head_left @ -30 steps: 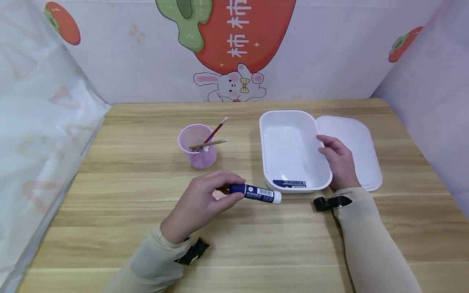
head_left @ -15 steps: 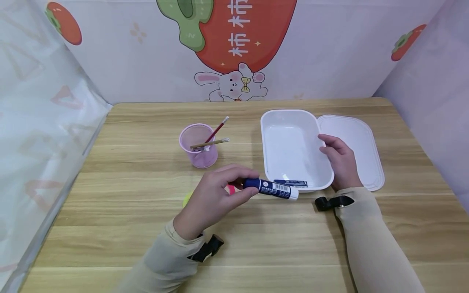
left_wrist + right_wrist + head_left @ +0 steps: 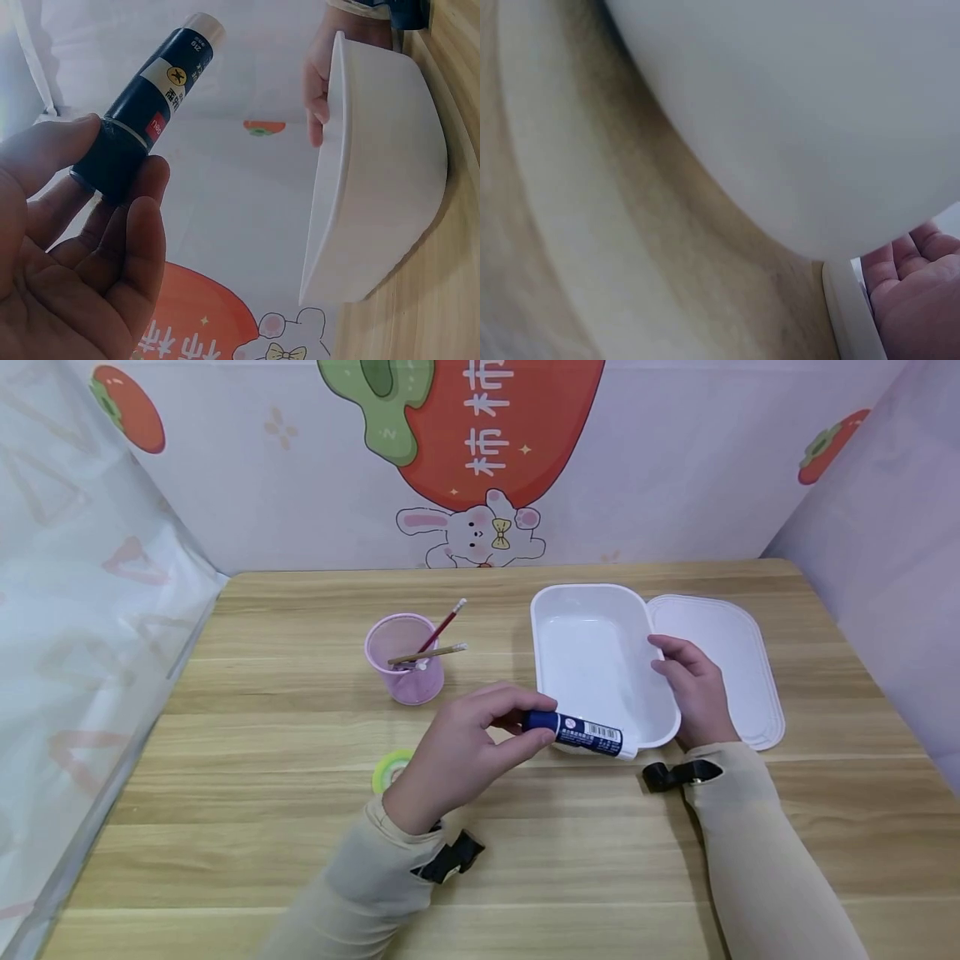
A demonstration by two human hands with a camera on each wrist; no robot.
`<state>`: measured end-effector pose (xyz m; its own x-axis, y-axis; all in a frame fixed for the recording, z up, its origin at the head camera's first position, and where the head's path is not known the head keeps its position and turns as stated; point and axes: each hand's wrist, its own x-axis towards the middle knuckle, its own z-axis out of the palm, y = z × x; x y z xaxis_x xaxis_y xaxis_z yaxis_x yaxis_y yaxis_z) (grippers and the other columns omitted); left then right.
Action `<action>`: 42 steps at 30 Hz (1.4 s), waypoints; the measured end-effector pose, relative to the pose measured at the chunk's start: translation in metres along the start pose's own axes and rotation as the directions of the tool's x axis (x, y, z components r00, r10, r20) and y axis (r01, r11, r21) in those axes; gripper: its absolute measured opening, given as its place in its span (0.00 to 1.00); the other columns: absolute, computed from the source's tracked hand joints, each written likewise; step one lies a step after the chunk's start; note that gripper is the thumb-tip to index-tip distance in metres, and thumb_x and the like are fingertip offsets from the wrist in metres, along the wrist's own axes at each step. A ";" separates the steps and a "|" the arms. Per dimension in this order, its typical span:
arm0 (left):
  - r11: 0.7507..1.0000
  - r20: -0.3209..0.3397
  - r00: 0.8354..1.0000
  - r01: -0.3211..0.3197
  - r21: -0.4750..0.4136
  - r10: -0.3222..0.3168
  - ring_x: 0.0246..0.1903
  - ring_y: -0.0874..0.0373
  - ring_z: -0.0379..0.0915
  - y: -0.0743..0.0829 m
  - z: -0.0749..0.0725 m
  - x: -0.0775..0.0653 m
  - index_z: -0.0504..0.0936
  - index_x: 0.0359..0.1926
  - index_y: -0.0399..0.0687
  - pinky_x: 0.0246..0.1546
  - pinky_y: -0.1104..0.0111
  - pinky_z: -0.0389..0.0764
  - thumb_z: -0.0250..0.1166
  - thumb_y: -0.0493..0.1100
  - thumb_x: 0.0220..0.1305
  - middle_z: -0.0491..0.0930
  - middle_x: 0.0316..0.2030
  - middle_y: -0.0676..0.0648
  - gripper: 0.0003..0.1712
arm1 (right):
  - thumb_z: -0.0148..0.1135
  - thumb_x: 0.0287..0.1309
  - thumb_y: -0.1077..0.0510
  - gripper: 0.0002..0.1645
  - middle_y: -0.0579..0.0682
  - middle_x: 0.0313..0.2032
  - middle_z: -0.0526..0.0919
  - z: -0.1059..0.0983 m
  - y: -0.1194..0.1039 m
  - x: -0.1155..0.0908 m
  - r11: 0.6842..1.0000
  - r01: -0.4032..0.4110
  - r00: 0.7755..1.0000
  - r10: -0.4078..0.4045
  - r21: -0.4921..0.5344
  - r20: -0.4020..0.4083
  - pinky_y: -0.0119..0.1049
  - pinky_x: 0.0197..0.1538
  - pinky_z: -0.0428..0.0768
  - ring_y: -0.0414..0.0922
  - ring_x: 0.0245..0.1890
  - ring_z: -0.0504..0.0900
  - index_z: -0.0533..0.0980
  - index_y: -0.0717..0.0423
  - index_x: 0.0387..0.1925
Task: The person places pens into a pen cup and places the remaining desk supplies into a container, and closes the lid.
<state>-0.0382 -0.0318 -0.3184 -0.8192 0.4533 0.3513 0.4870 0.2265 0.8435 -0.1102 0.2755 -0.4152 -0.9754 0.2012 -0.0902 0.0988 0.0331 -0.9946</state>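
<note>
My left hand pinches a dark blue glue stick by one end, between thumb and fingers. Its white end points right, over the near rim of a white plastic container in the head view. The left wrist view shows the glue stick tilted up and apart from the container wall. With thumb and fingers, my right hand grips the container's right rim. The glue stick and left hand hide part of the container's near end.
A white lid lies flat right of the container, partly behind the right hand. Left of the container stands a pink pen cup with several pencils. A yellow-green roll of tape lies partly hidden behind the left hand.
My left hand has carried the glue stick right and slightly away from me, up to the container's near edge. The tape roll has come into view behind it. My right hand keeps its hold.
</note>
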 end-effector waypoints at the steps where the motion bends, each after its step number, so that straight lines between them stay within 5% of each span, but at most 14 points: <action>1: 1.000 0.002 1.000 0.009 0.002 -0.009 0.37 0.66 0.79 -0.001 0.001 0.001 0.87 0.47 0.44 0.43 0.72 0.83 0.73 0.37 0.61 0.86 0.42 0.52 0.13 | 0.53 0.73 0.60 0.22 0.51 0.66 0.70 0.000 0.000 0.000 1.000 0.000 1.000 0.000 0.000 0.002 0.22 0.50 0.79 0.46 0.63 0.70 0.73 0.55 0.65; 17: 0.991 0.030 0.990 0.136 0.005 -0.136 0.36 0.65 0.79 -0.019 0.012 0.009 0.87 0.48 0.45 0.39 0.72 0.82 0.72 0.39 0.62 0.86 0.43 0.53 0.13 | 0.55 0.72 0.60 0.22 0.51 0.68 0.70 -0.002 -0.002 0.000 1.000 0.010 1.000 -0.010 0.005 0.004 0.21 0.51 0.78 0.46 0.67 0.68 0.74 0.56 0.65; 26: 0.974 0.027 0.977 0.215 -0.066 -0.213 0.40 0.62 0.81 -0.026 0.019 0.013 0.86 0.49 0.42 0.42 0.74 0.83 0.72 0.38 0.62 0.86 0.44 0.48 0.14 | 0.52 0.73 0.60 0.23 0.51 0.70 0.67 -0.003 -0.003 0.000 0.999 -0.008 1.000 0.008 0.032 0.019 0.21 0.51 0.78 0.47 0.69 0.65 0.73 0.54 0.67; 42: 0.949 0.078 0.946 0.315 -0.003 -0.313 0.47 0.60 0.81 -0.034 0.026 0.014 0.85 0.53 0.45 0.47 0.75 0.81 0.69 0.40 0.66 0.83 0.49 0.51 0.15 | 0.53 0.73 0.58 0.23 0.51 0.70 0.67 -0.001 -0.001 0.001 1.000 -0.018 1.000 0.018 -0.014 0.005 0.21 0.53 0.77 0.47 0.69 0.65 0.74 0.52 0.66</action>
<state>-0.0582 -0.0108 -0.3524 -0.9044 0.4251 0.0365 0.2036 0.3549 0.9125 -0.1106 0.2768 -0.4138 -0.9744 0.1968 -0.1084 0.1192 0.0433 -0.9919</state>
